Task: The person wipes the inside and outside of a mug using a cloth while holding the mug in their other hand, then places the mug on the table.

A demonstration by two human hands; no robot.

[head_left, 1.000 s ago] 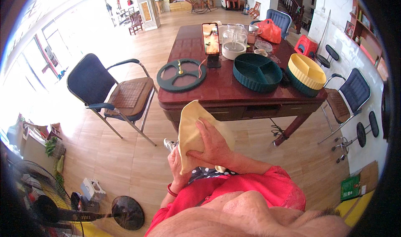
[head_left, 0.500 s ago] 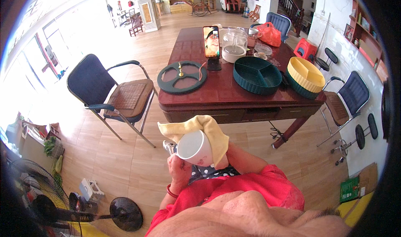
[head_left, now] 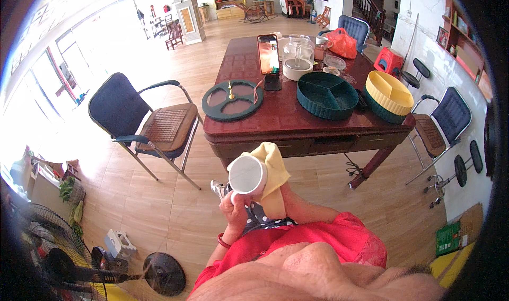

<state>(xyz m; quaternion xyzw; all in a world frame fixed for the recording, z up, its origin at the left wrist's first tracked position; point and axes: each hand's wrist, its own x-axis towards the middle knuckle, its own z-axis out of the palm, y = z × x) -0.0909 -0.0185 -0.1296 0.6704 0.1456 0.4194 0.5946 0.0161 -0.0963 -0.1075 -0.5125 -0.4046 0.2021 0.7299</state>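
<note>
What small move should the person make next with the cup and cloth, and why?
Probably push the yellow cloth into the white cup and turn it. The left hand holds the cup up, and the cloth lies along its outside, not inside.

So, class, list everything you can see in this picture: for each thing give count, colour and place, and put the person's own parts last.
Cup: 1, white, in the left hand, bottom toward the camera.
Cloth: 1, yellow, behind the cup, over the right hand.
Table: 1, dark red wood, ahead.
Divided tray: 1, dark green, on the table.
Stacked trays: 2, yellow over green, table's right end.
Round lid: 1, dark green, table's left end.
Phone: 1, on a stand.
Glass jar: 1, clear, beside the phone.
Armchair: 1, dark blue, left of the table.
Fan: 1, black, lower left.
Left hand: grips the cup.
Right hand: mostly hidden under the cloth.
</note>
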